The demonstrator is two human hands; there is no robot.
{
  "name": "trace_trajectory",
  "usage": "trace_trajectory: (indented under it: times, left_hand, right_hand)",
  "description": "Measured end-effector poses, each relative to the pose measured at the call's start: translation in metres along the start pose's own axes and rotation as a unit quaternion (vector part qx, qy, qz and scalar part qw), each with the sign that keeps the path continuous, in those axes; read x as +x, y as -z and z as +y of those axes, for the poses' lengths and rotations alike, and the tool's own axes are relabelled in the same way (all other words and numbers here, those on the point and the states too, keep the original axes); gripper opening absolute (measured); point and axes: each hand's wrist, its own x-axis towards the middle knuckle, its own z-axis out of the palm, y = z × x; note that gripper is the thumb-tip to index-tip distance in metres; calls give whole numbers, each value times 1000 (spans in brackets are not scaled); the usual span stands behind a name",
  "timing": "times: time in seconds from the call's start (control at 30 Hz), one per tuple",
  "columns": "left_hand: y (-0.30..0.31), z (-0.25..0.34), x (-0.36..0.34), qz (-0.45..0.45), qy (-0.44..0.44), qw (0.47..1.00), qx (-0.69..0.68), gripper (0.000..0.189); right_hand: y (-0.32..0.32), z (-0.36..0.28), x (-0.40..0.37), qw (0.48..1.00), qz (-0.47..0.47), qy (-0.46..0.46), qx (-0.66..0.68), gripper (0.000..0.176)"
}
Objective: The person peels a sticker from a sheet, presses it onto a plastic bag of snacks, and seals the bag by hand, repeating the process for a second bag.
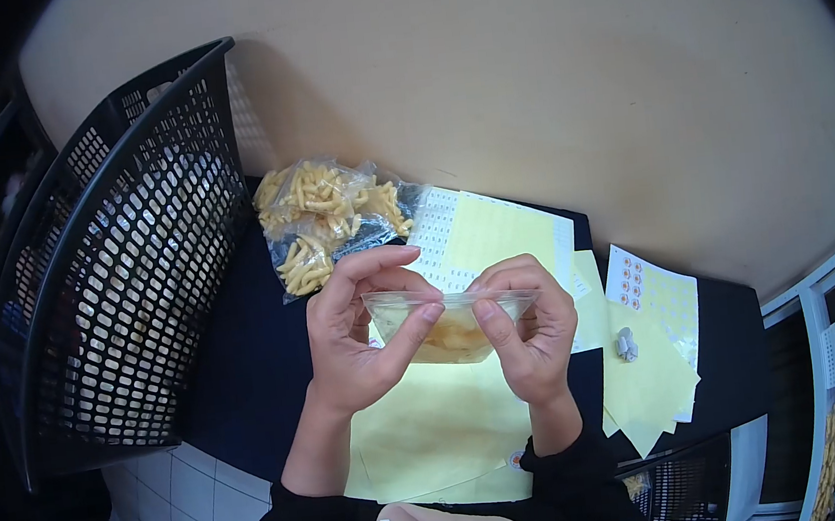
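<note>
A clear plastic pack [453, 341] with pale yellow pieces in its lower part is held up in front of me. Its wide upper edge lies level, and the sides narrow downward. My left hand [359, 331] pinches that edge left of the middle, thumb on the near face. On the other side my right hand [529, 325] grips it the same way, its thumb close to the left one. Below the pack, yellow backing sheets [434, 430] cover the near part of the table.
A tall black perforated basket [139, 287] stands at the left. Bags of yellow stick snacks [317, 210] lie at the back by the wall. Label sheets [505, 232] spread behind my hands; more sticker sheets [656, 288] and a crumpled scrap [627, 344] are at the right.
</note>
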Motion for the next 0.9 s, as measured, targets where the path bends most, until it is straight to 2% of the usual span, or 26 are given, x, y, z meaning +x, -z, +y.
trace_trajectory:
  times: [0.07,0.13,0.23,0.33,0.5,0.7,0.9]
  left_hand:
    - [-2,0,0,14,-3,1000,-8,42]
    - [-4,1,0,12,-2,1000,2,43]
    - [-8,1,-1,13,1,1000,12,45]
    - [-11,1,-2,15,-2,1000,18,47]
    - [-14,-1,-4,22,-19,999,28,47]
    - [-16,-2,-7,32,9,999,6,44]
    - [-13,-2,-5,39,48,997,-44,49]
  right_hand:
    - [-4,2,-1,1000,3,16,7,17]
    - [-8,2,-4,999,14,0,40,29]
    - [-10,4,-8,1000,25,-7,17,37]
    - [-11,4,-8,999,33,26,5,36]
    - [-11,2,-9,999,38,25,6,35]
    - [-13,4,-10,999,44,23,23,34]
    - [-9,0,-7,999,36,-2,10,36]
